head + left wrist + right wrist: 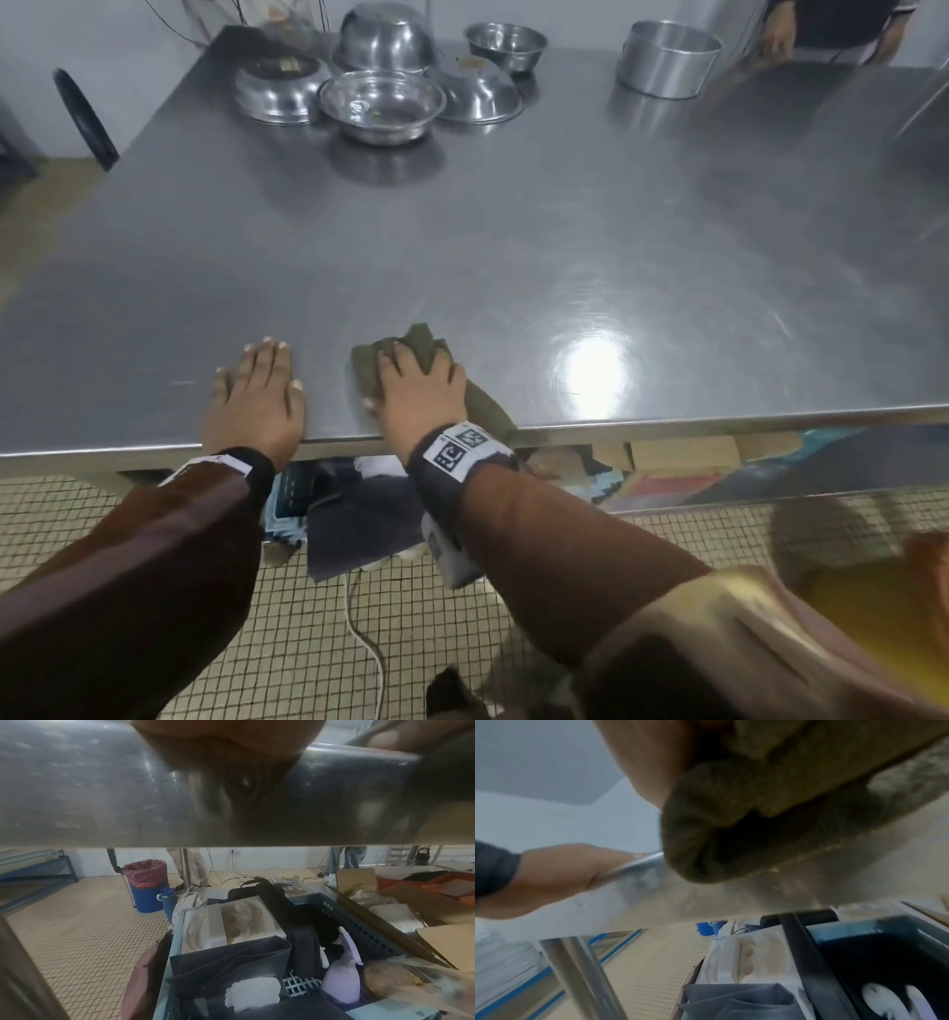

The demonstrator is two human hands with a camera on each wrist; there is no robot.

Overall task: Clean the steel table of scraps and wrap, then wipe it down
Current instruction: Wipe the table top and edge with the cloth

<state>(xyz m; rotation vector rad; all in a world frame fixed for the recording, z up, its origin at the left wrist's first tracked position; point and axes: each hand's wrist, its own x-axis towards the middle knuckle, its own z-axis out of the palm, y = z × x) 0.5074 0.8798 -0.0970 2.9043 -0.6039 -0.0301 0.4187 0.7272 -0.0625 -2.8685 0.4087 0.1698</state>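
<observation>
Where right hand (pixel 421 385) presses, olive cloth (pixel 418 342) sits bunched.

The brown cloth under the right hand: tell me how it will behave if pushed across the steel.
The cloth looks soft and floppy: it lies crumpled, one end drooping over the table edge. It would probably bunch unless the right hand presses flat. Likely light.

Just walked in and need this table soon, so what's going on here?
A person is wiping down the steel table. Their right hand presses a dark olive cloth flat near the front edge, part of it hanging over. The left hand rests flat on the steel beside it. Steel bowls and a round tin stand at the far side. No scraps or wrap are visible.
</observation>
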